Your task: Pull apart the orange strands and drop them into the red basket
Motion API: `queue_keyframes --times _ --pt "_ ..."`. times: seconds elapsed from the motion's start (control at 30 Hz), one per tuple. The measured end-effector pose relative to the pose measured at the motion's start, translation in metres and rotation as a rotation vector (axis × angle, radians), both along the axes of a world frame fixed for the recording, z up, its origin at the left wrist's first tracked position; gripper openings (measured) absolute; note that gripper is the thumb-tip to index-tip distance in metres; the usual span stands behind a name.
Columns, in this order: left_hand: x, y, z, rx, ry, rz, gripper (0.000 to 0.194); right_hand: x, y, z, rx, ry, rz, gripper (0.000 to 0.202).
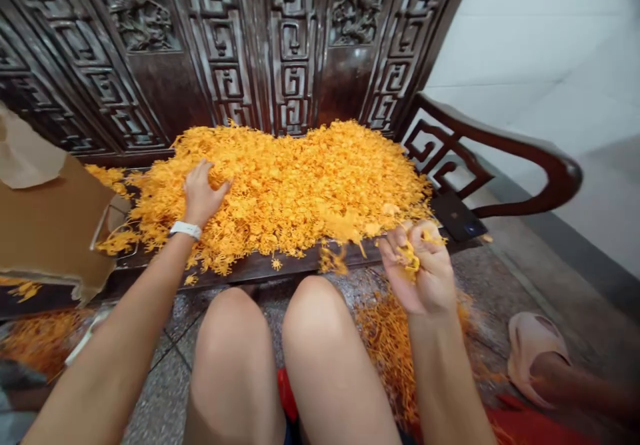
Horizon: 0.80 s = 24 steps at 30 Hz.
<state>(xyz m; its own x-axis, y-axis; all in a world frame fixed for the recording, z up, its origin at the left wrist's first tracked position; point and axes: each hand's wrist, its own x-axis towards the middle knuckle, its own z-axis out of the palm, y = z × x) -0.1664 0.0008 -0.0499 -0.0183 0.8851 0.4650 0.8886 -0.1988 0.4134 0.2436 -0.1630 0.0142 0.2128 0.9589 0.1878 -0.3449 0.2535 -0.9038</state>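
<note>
A wide heap of small orange plastic pieces (300,191) covers the seat of a dark carved wooden bench. My left hand (203,195), with a white band on the wrist, rests on the heap's left part, fingers apart and touching the pieces. Beyond the bench's front edge on the right, my right hand (423,265) is closed around some orange pieces (409,258). A few more orange pieces, blurred, hang in the air just left of that hand.
A torn cardboard box (55,211) stands on the left of the bench. A dark phone (457,217) lies near the curved armrest (530,158). Orange strands (390,345) litter the floor. Another person's foot in a pink slipper (535,351) is at the right.
</note>
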Motion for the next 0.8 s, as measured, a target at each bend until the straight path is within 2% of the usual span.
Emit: queue_keyframes --times 0.07,0.13,0.2,0.27,0.33,0.37,0.43,0.47,0.57,0.63,0.7,0.8 --pt "0.004 -0.002 0.008 -0.055 0.032 0.02 0.077 0.01 -0.009 0.002 -0.028 -0.083 -0.008 0.04" --pt "0.014 -0.011 0.02 -0.072 0.049 0.098 0.092 0.018 -0.015 0.004 -0.054 -0.137 -0.027 0.033" --pt "0.031 -0.028 0.037 -0.076 0.089 0.069 0.106 0.025 -0.019 0.008 -0.045 -0.147 -0.032 0.021" --pt "0.057 -0.052 0.059 -0.017 0.132 -0.016 0.102 0.028 -0.021 0.016 -0.015 -0.156 -0.027 0.015" --pt "0.094 -0.078 0.083 0.029 0.126 -0.207 0.074 0.025 -0.02 0.028 0.001 -0.179 -0.017 0.011" --pt "0.115 -0.089 0.094 -0.018 0.071 -0.374 0.066 0.022 -0.018 0.035 0.013 -0.173 -0.011 0.01" --pt "0.159 -0.104 0.112 -0.214 -0.067 -0.745 0.061 0.011 -0.013 0.051 0.065 -0.088 0.022 0.008" --pt "0.18 -0.108 0.118 -0.271 -0.167 -0.867 0.056 0.006 -0.009 0.059 0.106 -0.004 0.062 0.007" --pt "0.225 -0.105 0.127 -0.306 -0.399 -1.046 0.046 -0.002 0.005 0.079 0.228 0.241 0.235 0.004" --pt "0.238 -0.098 0.127 -0.329 -0.528 -1.062 0.044 0.002 0.014 0.085 0.273 0.281 0.291 0.025" --pt "0.241 -0.091 0.125 -0.343 -0.675 -1.017 0.039 0.007 0.02 0.083 0.268 0.241 0.224 0.042" --pt "0.235 -0.088 0.116 -0.359 -0.871 -0.904 0.029 0.008 0.024 0.067 0.206 0.077 0.022 0.041"
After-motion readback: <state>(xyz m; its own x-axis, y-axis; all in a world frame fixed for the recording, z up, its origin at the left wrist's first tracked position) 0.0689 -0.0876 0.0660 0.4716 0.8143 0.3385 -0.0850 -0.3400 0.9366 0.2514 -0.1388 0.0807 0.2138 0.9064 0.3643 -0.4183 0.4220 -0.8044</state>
